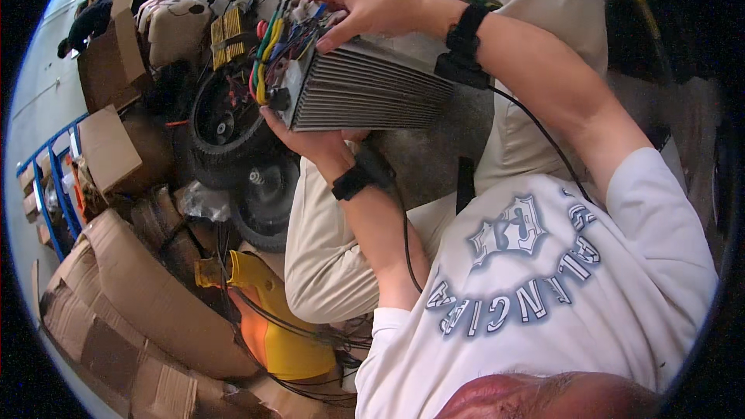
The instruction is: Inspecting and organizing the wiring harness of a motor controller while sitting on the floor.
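A silver-grey finned motor controller (369,89) is held up in front of me, its wired end toward the left. Thick red, green and yellow cables (268,58) and a bundle of thinner coloured wires come out of that end. My left hand (310,140) supports the controller from below, fingers at the lower corner near the cables. From above, my right hand (353,15) grips its upper edge beside the wires, the thumb on the casing. The palm side of my left hand is hidden behind the controller.
Black-tyred wheels (221,128) lie left of the controller, with a yellow finned block (228,35) beyond them. Cardboard boxes (140,295) crowd the left, near a blue rack (66,186). A yellow-orange plastic panel (287,334) and black cables lie by my left leg (322,264).
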Demonstrator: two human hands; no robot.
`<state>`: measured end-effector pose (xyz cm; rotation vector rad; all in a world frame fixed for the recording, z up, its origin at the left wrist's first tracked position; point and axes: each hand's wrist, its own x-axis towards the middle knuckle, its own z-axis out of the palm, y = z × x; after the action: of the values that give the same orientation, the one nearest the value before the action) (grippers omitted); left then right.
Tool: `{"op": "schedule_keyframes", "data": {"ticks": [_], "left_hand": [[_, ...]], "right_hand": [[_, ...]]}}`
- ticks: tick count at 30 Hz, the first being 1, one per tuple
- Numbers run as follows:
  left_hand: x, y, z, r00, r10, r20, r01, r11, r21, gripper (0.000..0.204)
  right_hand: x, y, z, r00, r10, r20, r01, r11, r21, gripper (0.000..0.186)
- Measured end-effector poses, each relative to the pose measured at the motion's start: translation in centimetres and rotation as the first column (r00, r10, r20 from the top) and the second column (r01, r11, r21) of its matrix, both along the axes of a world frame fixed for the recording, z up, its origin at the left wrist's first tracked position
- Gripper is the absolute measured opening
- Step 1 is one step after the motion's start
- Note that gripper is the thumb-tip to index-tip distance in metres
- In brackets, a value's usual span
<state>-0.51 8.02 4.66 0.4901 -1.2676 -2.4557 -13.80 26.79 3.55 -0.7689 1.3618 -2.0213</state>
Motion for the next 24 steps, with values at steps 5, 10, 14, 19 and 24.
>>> {"op": "schedule_keyframes", "data": {"ticks": [5, 10, 14, 19, 24], "left_hand": [[0.1, 0.0, -0.1, 0.991, 0.129, -0.046, -0.132, 0.989, -0.069, 0.079], [1.2, -0.4, -0.9, 0.988, -0.075, -0.132, 0.023, 0.932, -0.363, 0.092], [0.8, -0.3, -0.5, 0.99, -0.12, -0.07, 0.064, 0.842, -0.536, 0.091], [-0.3, 0.1, -0.1, 0.999, -0.021, 0.026, 0.033, 0.76, -0.649, 0.076], [-0.2, -0.4, -0.4, 0.999, -0.03, 0.016, 0.033, 0.799, -0.601, 0.07]], "right_hand": [[0.0, 0.2, 0.1, 0.997, 0.065, 0.047, -0.06, 0.994, -0.094, 0.087], [-0.4, 1.1, -1.2, 0.997, -0.01, 0.081, 0.014, 0.998, -0.056, 0.078], [-1.7, 0.6, -2.7, 0.995, -0.01, 0.102, 0.022, 0.993, -0.12, 0.065], [-2.5, -0.5, -3.8, 0.973, 0.098, 0.207, -0.038, 0.96, -0.276, 0.056], [-2.2, -0.3, -3.7, 0.986, 0.016, 0.164, 0.012, 0.986, -0.169, 0.054]]}}
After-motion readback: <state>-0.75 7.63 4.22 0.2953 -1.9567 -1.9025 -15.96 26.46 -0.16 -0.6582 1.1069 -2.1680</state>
